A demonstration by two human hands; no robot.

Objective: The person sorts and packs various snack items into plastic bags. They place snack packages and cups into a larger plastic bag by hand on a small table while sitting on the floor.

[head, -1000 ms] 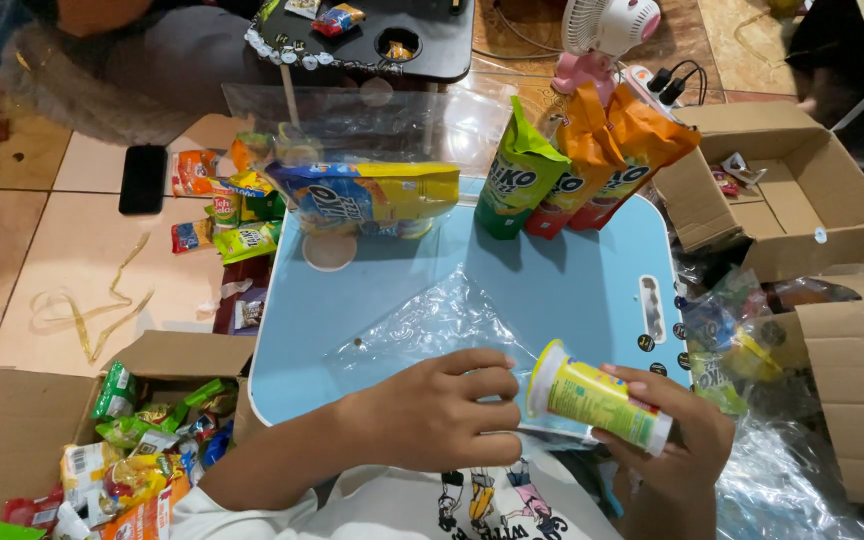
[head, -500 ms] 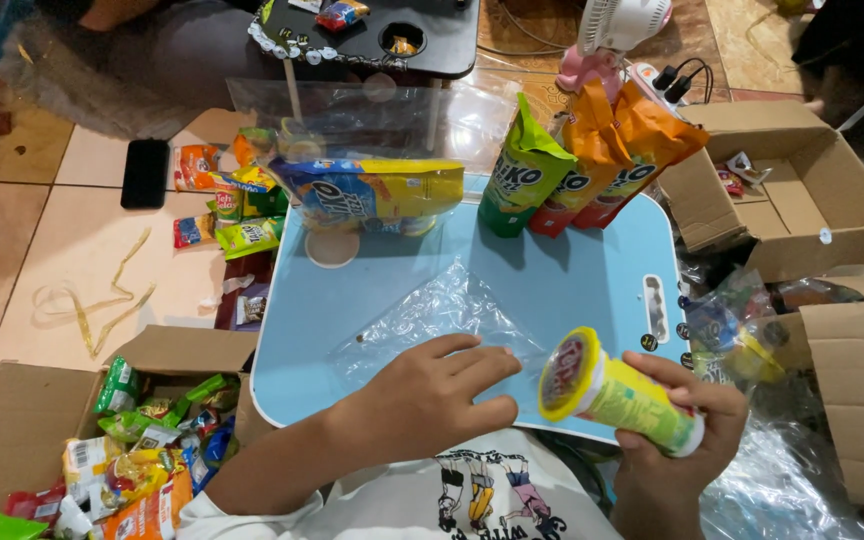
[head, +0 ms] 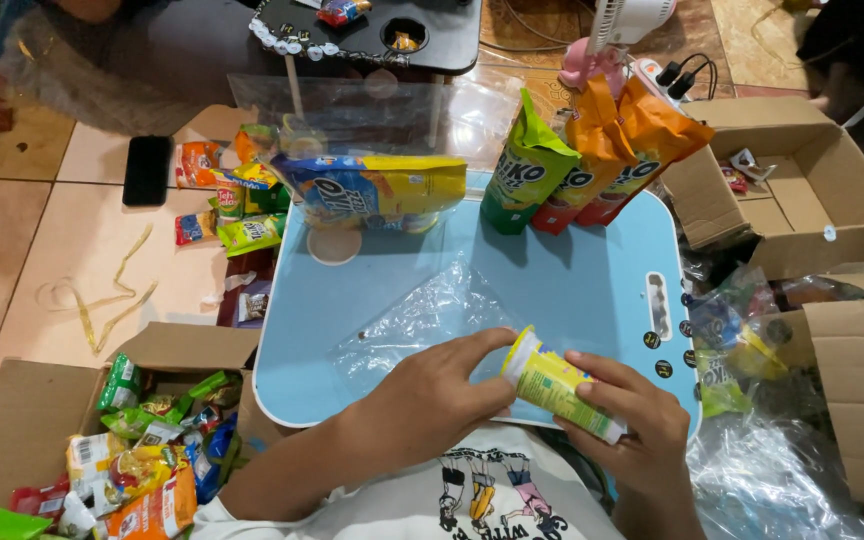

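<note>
Head view, looking straight down on the work: the right hand (head: 632, 430) is wrapped around a small yellow-green snack tube (head: 560, 385), fingers closed on its lower body, the tube tilted with its capped end pointing up and to the left; the left hand (head: 432, 400) comes in from the other side, fingers curled, fingertips touching the capped end and palm resting over a clear plastic bag (head: 422, 320) that lies flat and crinkled on the light blue lap table (head: 592, 270); so the tube sits between both hands, just above the near edge of the table, right in front of the person's white printed shirt (head: 492, 495)

As for progress, judged from how things lie: the clear bag looks empty, with nothing inside it that I can make out, and the tube is outside it, held at its near edge; along the far edge of the table a yellow-and-blue snack packet (head: 372, 190) lies on its side, a green pouch (head: 524, 165) and two orange pouches (head: 622, 150) stand leaning together, none of them bagged; to the left an open cardboard box (head: 12, 430) holds a heap of assorted small sweets, and to the right another open box (head: 802, 180) stands nearly bare; a black phone (head: 147, 170) lies on the tiled floor, well apart
</note>
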